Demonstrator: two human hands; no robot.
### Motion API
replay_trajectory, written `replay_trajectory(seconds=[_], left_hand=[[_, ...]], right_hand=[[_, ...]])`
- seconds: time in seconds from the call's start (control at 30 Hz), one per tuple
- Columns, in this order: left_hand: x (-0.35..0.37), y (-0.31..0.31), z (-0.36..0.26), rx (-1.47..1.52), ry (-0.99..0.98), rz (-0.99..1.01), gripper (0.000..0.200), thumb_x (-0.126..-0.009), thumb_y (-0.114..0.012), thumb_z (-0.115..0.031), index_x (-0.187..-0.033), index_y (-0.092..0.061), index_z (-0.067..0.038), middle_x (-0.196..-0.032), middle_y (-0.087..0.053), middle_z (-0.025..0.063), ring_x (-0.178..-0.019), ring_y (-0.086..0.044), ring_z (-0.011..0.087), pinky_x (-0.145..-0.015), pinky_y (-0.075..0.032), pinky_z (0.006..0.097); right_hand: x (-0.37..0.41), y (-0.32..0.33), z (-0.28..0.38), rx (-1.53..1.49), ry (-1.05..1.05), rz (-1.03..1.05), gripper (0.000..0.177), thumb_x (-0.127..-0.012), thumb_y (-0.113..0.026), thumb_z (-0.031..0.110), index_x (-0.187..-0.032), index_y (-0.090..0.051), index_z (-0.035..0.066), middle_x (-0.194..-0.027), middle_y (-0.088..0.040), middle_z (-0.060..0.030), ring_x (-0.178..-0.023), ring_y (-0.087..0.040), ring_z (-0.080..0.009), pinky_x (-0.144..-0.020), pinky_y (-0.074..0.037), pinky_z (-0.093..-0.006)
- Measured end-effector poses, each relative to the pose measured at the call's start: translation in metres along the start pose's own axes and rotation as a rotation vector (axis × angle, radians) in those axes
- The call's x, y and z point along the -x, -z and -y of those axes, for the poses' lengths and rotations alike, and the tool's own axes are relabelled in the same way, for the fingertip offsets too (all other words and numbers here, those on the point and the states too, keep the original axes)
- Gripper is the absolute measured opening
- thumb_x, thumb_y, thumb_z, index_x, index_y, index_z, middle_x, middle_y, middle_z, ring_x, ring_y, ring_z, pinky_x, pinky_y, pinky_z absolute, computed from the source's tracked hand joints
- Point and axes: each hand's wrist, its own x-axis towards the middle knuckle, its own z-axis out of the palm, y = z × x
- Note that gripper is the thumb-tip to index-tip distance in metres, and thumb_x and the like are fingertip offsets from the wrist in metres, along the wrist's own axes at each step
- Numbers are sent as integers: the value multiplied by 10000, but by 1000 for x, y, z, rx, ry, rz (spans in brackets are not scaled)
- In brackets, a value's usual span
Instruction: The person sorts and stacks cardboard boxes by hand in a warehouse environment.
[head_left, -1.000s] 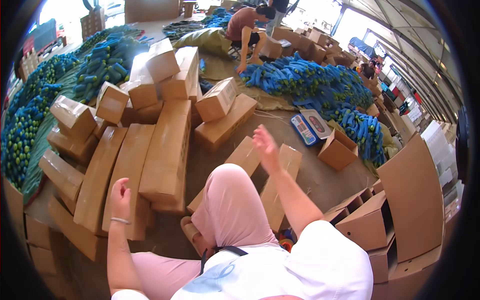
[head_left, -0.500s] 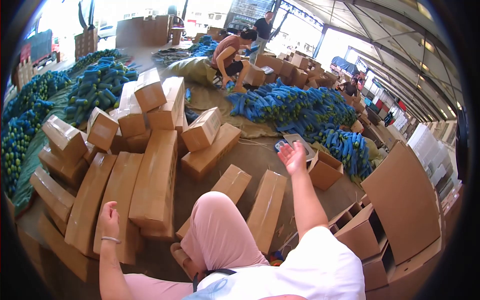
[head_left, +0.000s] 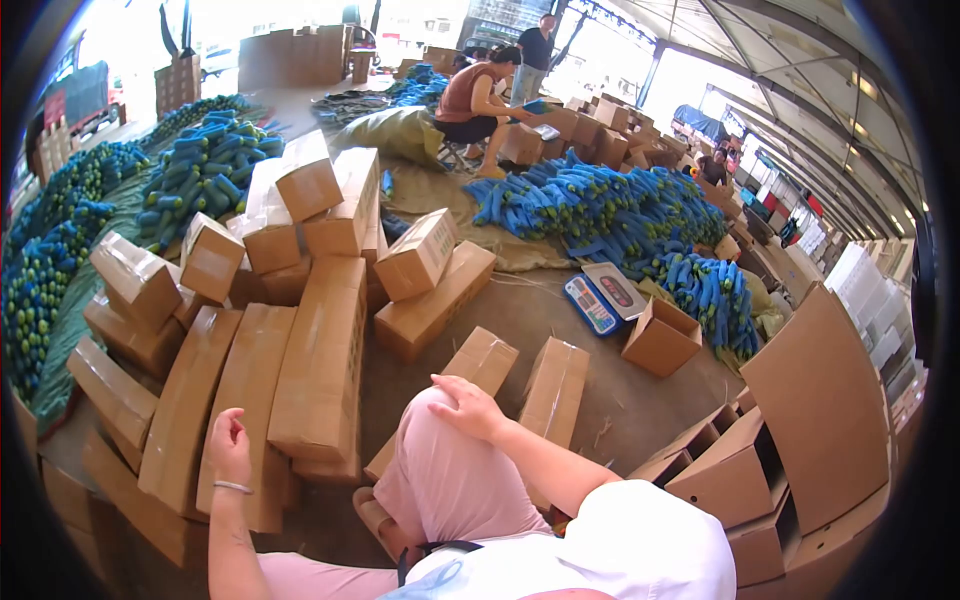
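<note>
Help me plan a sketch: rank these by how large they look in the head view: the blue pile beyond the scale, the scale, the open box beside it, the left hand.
1. Blue pile
2. Scale and open box: too alike to rank
3. Left hand

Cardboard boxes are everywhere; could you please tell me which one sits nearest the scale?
The open box just right of the scale; the taped boxes and other open ones lie farther off.
</note>
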Motion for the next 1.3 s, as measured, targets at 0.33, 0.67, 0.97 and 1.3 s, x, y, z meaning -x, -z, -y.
replay_trajectory(seconds=[0.33,0.67,0.97,1.3], left_hand=[[-3,-11,-19,20,-3,31,299,-769,-465,85,-1035,-549,-25,-733,-489,24,-674,-487,117,-623,-425,241],[0,-9,-15,52,-36,-19,218,-844,-470,42,-1037,-544,-28,-742,-462,14,-682,-440,105,-635,-403,236],[-2,0,-18,-67,37,16,184,-831,-526,-11,-1009,-556,-47,-643,-411,11,-591,-404,105,-550,-366,254],[2,-3,-23,9,-34,59,307,-781,-501,71,-1062,-541,-43,-746,-526,37,-687,-509,123,-631,-430,249]], right_hand=[[2,3,-6,-46,-48,19,601,-834,-527,432,-1304,-440,69,-1333,-445,-120,-1249,-398,-261,-1048,-296,-338],[3,-4,-13,-28,-20,-7,623,-832,-514,468,-1304,-441,68,-1336,-434,-143,-1247,-397,-276,-1048,-298,-346],[3,5,5,-62,-44,-7,583,-826,-535,432,-1280,-471,72,-1322,-455,-129,-1239,-407,-265,-1046,-299,-339],[6,3,0,-58,-48,-2,607,-828,-514,471,-1289,-463,79,-1333,-441,-123,-1240,-404,-265,-1044,-302,-343]])
